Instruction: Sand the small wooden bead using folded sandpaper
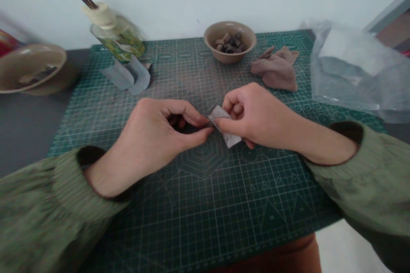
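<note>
Over the middle of the green cutting mat point(153, 204), my two hands meet. My left hand point(153, 132) pinches something small and dark between thumb and forefinger; most of it is hidden by the fingertips. A folded piece of grey sandpaper point(232, 139) is gripped between the thumb and fingers of my right hand point(256, 115). Its left edge touches the small thing at my left fingertips. Two curled grey sheets point(139, 77), which look like more sandpaper, lie on the mat beyond my left hand. A crumpled brown cloth point(277, 70) lies just past my right hand.
At the mat's back edge stands a brown bowl point(229, 57) of small brown and dark pieces. Another bowl point(60, 78) is at far left. A reed diffuser bottle point(123, 36) stands at back left, near the wall. A clear plastic bag point(349, 83) lies at right.
</note>
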`<state>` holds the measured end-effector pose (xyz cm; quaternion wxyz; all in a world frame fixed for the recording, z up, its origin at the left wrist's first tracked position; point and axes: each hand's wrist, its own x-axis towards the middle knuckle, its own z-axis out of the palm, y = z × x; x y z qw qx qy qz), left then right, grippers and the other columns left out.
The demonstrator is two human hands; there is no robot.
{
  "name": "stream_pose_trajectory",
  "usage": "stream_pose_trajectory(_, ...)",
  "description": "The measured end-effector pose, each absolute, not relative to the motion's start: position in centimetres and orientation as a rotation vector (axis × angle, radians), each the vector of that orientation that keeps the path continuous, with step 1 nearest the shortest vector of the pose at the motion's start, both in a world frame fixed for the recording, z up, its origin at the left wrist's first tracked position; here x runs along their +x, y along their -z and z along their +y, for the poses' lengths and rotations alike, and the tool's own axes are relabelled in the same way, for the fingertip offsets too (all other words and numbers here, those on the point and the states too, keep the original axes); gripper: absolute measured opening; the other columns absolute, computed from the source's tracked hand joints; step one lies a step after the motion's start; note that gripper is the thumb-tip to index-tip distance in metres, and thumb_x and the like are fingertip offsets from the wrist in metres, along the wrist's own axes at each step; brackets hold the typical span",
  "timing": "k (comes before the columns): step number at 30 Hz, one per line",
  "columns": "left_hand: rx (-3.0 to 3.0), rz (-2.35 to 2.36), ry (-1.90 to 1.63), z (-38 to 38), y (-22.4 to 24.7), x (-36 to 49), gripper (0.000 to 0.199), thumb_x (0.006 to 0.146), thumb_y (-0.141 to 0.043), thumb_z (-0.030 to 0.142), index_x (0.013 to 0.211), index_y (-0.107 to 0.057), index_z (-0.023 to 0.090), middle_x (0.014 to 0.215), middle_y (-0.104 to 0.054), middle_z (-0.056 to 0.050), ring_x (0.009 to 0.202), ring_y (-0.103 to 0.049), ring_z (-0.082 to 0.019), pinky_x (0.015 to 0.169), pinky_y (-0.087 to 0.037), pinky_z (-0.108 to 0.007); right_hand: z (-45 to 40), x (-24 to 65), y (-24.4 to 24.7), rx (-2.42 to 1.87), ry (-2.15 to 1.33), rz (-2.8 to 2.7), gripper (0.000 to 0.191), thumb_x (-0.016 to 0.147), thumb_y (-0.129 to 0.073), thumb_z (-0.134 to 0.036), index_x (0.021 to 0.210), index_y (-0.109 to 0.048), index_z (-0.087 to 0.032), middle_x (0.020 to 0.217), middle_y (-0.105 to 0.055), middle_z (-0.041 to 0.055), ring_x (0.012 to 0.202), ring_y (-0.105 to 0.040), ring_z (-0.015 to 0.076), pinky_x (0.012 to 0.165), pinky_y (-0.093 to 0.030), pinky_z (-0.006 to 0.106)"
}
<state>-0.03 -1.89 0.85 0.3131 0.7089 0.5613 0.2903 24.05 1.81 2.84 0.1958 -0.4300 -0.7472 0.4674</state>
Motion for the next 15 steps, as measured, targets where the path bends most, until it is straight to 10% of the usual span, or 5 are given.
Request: stream_pose_trajectory(15, 1.842, 1.469, -0.793, -1.73, -0.83, -0.02, 0.011, 0.081, -0.094, 0.039, 0.086, -0.092, 0.03, 0.084, -0.089, 0.001, 0.07, -0.077, -0.019, 0.059, -0.05, -0.029, 1.93, 24.04, -2.48, -1.182, -1.26, -2.085, 0.025, 0.096, -0.076, -0.017, 0.076, -0.062, -0.02, 0.054, -0.07, -0.0047, 0.036, -0.061, 0.0094, 0.037, -0.035, 0.021)
